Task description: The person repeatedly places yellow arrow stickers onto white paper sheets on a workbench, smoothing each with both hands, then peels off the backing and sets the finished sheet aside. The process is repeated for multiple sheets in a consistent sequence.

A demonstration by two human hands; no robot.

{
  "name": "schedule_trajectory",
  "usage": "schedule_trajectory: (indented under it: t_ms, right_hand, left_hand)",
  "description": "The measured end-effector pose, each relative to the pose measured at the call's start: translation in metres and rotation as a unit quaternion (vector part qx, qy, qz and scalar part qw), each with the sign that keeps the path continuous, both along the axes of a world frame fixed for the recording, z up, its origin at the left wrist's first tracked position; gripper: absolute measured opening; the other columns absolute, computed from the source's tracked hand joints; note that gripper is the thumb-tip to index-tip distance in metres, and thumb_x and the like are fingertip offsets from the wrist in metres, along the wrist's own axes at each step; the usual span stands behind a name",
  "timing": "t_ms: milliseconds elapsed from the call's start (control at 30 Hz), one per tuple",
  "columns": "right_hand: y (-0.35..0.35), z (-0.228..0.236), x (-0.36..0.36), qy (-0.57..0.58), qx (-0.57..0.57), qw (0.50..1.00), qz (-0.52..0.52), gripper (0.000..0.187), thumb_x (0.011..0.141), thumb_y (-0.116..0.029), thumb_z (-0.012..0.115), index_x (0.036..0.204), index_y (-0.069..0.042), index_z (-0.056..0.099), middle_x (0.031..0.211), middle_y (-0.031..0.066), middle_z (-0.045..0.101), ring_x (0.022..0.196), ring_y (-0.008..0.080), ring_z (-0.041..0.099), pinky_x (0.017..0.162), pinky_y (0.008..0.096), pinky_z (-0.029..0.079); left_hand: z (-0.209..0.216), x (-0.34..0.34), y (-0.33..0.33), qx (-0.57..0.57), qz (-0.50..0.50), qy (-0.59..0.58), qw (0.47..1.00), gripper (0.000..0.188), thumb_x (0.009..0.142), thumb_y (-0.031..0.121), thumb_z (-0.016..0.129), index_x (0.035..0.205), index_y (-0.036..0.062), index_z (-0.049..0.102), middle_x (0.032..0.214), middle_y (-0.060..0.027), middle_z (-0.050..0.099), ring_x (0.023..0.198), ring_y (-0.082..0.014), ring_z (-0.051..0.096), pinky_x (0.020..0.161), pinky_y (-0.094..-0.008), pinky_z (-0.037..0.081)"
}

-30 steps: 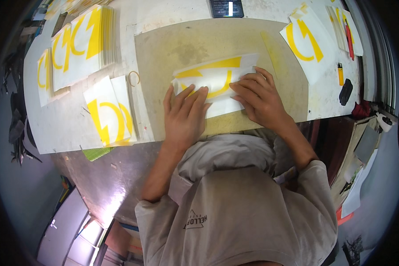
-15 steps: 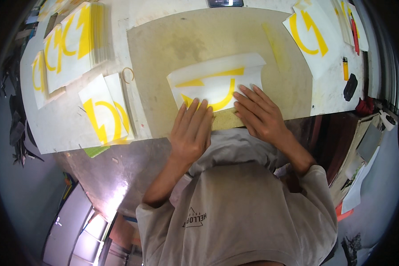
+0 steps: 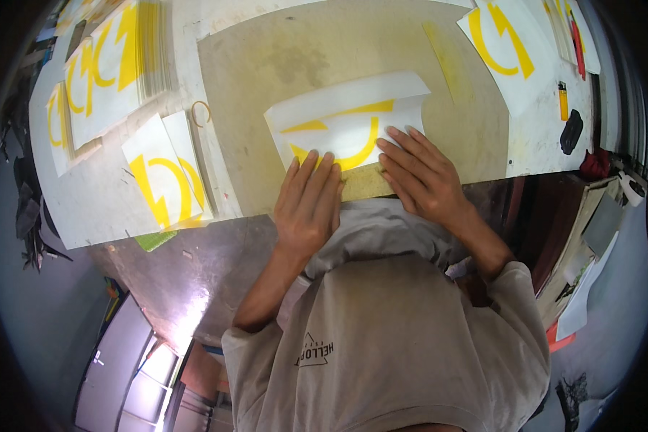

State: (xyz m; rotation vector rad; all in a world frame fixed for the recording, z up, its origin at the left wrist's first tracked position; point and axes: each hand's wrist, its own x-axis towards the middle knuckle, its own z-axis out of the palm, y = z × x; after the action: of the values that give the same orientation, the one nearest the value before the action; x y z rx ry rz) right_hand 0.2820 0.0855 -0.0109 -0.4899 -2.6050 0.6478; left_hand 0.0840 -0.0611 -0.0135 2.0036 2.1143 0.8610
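Observation:
A white sheet with a yellow curved shape (image 3: 345,129) lies on a tan mat (image 3: 266,65) near the table's front edge. Its far edge has a pale, translucent strip that curls up slightly. My left hand (image 3: 308,198) rests flat, fingers stretched, with its tips on the near left edge of the sheet. My right hand (image 3: 425,173) lies on the near right part, fingers extended and a little apart. Between my hands, a yellow-stained part of the mat (image 3: 363,183) shows at the table edge. Neither hand grasps anything.
Stacks of white sheets with yellow shapes (image 3: 115,54) stand at the far left. Nearer are more printed sheets (image 3: 162,169) and a rubber band (image 3: 201,114). At the right lie another printed sheet (image 3: 500,50), a red pen (image 3: 577,43), a yellow lighter (image 3: 563,101) and a black object (image 3: 570,132).
The view has shifted slightly, so the table sits a little higher. Both hands stay on the sheet in nearly the same places.

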Motion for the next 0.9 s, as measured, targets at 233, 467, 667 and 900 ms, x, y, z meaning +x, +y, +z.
schedule_trajectory:
  t_ms: [233, 467, 667, 900]
  right_hand:
    - [0.001, -0.001, 0.001, -0.003, -0.003, 1.0, 0.003, 0.026, 0.088, -0.008, 0.076, 0.111, 0.004, 0.072, 0.134, 0.0138, 0.067, 0.133, 0.0334, 0.06, 0.114, 0.0508, 0.049]
    - [0.005, 0.004, 0.007, -0.023, -0.013, 1.0, -0.01, 0.027, 0.087, -0.009, 0.078, 0.111, 0.002, 0.072, 0.134, 0.0111, 0.068, 0.132, 0.0327, 0.061, 0.113, 0.0515, 0.048]
    - [-0.021, 0.004, -0.038, -0.024, 0.041, 0.999, 0.007, 0.029, 0.088, -0.022, 0.078, 0.11, -0.002, 0.074, 0.135, 0.01, 0.066, 0.14, 0.0336, 0.053, 0.119, 0.0629, 0.035]
    - [0.001, 0.003, 0.01, -0.083, 0.051, 0.993, -0.071, 0.033, 0.088, -0.029, 0.079, 0.116, -0.012, 0.077, 0.137, -0.0016, 0.068, 0.143, 0.0302, 0.051, 0.122, 0.071, 0.021]
  left_hand:
    - [0.001, 0.0, 0.0, -0.003, 0.0, -0.003, 1.0, 0.027, 0.087, 0.0, 0.075, 0.114, -0.0034, 0.075, 0.128, -0.0174, 0.071, 0.127, -0.0368, 0.064, 0.111, -0.0516, 0.05]
    - [-0.002, -0.019, -0.022, -0.035, 0.024, 0.033, 0.999, 0.03, 0.09, 0.007, 0.073, 0.12, 0.0023, 0.074, 0.131, -0.0119, 0.071, 0.132, -0.0362, 0.06, 0.115, -0.056, 0.042]
    - [0.001, -0.022, -0.031, -0.057, 0.055, 0.056, 0.995, 0.032, 0.092, 0.011, 0.072, 0.124, 0.0075, 0.074, 0.137, -0.0083, 0.069, 0.134, -0.0344, 0.056, 0.118, -0.0552, 0.037]
    - [0.006, -0.019, -0.033, -0.062, 0.084, 0.084, 0.991, 0.026, 0.092, 0.017, 0.074, 0.117, 0.0111, 0.076, 0.133, -0.004, 0.07, 0.127, -0.0299, 0.058, 0.119, -0.0527, 0.031]
